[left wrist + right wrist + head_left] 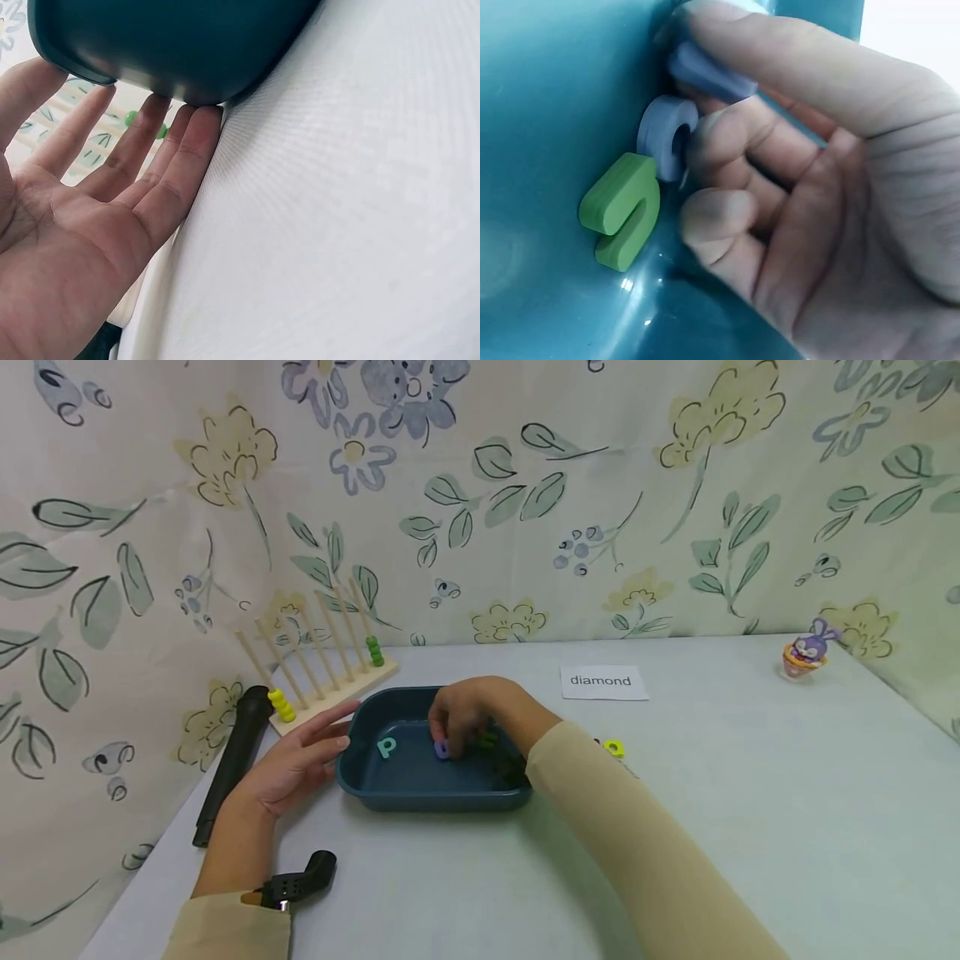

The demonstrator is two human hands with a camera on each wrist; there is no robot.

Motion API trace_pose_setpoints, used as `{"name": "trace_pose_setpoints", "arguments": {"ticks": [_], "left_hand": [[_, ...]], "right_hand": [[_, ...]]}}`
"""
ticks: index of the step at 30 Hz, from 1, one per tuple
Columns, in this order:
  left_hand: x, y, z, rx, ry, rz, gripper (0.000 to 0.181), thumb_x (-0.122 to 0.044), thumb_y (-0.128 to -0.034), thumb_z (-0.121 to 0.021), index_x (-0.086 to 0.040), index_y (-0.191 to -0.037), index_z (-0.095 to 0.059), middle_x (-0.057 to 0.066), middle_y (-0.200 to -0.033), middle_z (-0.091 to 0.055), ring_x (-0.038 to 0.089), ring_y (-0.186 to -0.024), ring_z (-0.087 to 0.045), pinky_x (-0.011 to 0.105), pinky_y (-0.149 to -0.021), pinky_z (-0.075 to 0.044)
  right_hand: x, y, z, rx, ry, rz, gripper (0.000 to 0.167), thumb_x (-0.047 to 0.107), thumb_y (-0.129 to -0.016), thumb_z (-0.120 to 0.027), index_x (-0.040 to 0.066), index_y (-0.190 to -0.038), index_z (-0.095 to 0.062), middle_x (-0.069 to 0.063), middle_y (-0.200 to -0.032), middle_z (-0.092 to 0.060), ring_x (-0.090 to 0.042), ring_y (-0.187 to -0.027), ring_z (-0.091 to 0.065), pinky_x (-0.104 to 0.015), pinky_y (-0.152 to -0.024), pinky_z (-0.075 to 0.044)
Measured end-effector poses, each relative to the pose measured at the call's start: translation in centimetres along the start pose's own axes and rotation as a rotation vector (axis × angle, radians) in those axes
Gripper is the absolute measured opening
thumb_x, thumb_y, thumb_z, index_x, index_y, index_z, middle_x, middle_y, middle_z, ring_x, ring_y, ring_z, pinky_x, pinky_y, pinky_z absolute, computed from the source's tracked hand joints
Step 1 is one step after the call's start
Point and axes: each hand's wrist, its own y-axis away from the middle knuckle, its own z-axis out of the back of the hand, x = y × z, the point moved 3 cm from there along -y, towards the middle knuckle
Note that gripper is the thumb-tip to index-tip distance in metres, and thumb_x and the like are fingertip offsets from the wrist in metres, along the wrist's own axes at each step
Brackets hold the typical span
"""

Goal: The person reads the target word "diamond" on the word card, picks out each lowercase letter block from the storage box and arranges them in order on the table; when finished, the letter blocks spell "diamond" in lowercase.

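The right hand (468,710) is inside the dark blue basin (435,800); its thumb and index finger pinch a purple piece (711,73). Close to these curled fingers, also in the basin, are a purple ring-shaped piece (657,139) and a green piece (630,202), side by side. A teal letter P (386,747) lies more to the left on the basin floor. The left hand (288,772) has its fingers spread and rather straight, and their tips touch the outside of the basin's left wall. On the white desk (420,885), behind the basin and to its right, is a card (604,683) with the word "diamond". A yellow letter (614,747) is just beside the right sleeve (622,827).
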Motion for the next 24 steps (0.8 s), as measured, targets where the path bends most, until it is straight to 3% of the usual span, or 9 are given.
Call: {"name": "trace_pose_setpoints", "arguments": {"ticks": [5,12,18,24], "left_hand": [[0.0,0.1,0.0,-0.002,0.009,-0.003,0.061,-0.021,-0.1054,-0.060,-0.022,-0.162,-0.036,0.018,-0.162,-0.032,0.012,-0.122,-0.060,0.029,-0.097,-0.053],[0.0,0.0,0.0,0.006,0.019,-0.007,0.061,-0.021,-0.1054,-0.060,-0.022,-0.162,-0.036,0.017,-0.160,-0.034,0.012,-0.122,-0.061,0.029,-0.096,-0.054],[-0.1,0.0,-0.1,0.011,0.035,-0.006,0.061,-0.020,-0.1055,-0.060,-0.021,-0.162,-0.037,0.013,-0.156,-0.039,0.012,-0.121,-0.061,0.029,-0.096,-0.054],[-0.1,0.1,0.0,0.010,0.013,0.006,0.062,-0.022,-0.1059,-0.059,-0.022,-0.163,-0.035,0.018,-0.163,-0.031,0.011,-0.121,-0.060,0.029,-0.097,-0.054]], "right_hand": [[0.2,0.2,0.4,0.013,-0.084,0.044,0.017,0.006,-0.090,-0.078,0.017,-0.102,-0.073,-0.001,-0.087,-0.069,-0.016,-0.075,-0.062,-0.028,-0.068,-0.051],[0.3,0.7,1.0,0.006,-0.167,0.100,0.016,0.004,-0.092,-0.075,0.014,-0.105,-0.072,-0.005,-0.087,-0.073,-0.017,-0.075,-0.067,-0.031,-0.074,-0.058],[0.6,1.9,1.7,0.008,-0.181,0.115,0.019,0.004,-0.093,-0.073,0.012,-0.110,-0.069,-0.006,-0.092,-0.072,-0.019,-0.081,-0.069,-0.035,-0.080,-0.060],[1.0,3.2,2.6,-0.027,-0.161,0.116,0.027,0.005,-0.095,-0.070,0.017,-0.119,-0.068,-0.007,-0.099,-0.071,-0.020,-0.084,-0.069,-0.034,-0.080,-0.059]]}}
